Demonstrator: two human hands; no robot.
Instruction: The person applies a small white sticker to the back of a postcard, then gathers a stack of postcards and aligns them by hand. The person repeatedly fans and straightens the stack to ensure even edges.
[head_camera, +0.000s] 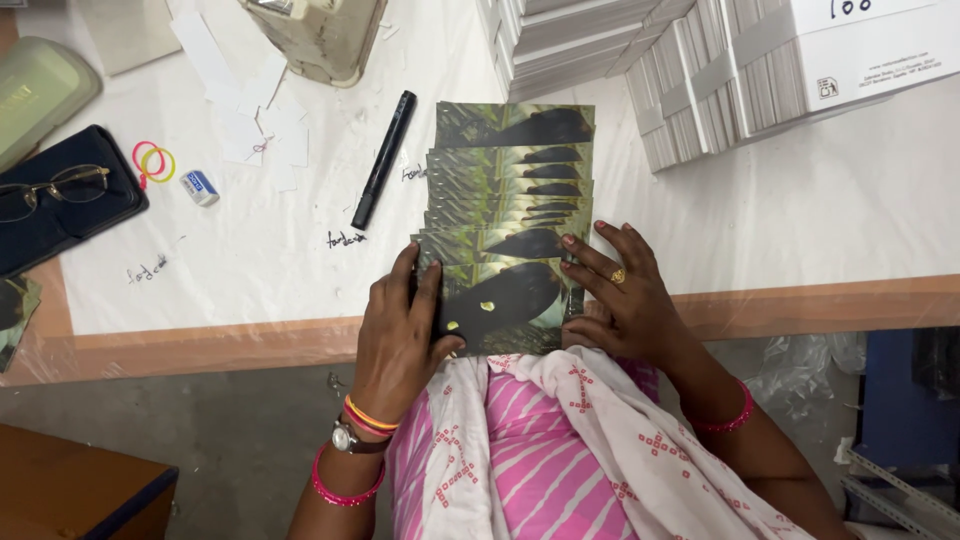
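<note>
Left hand (400, 335) grips left edge of card stack (500, 305) at worktop (800, 210) edge, thumb on top. Right hand (622, 295) flat, fingers spread on stack's right side. About seven cards (512, 160) fanned beyond. One black marker (384, 158) left; eraser (199, 187), two rubber bands (152, 160), glasses (50, 190) farther. White bundles (720, 80) behind.
</note>
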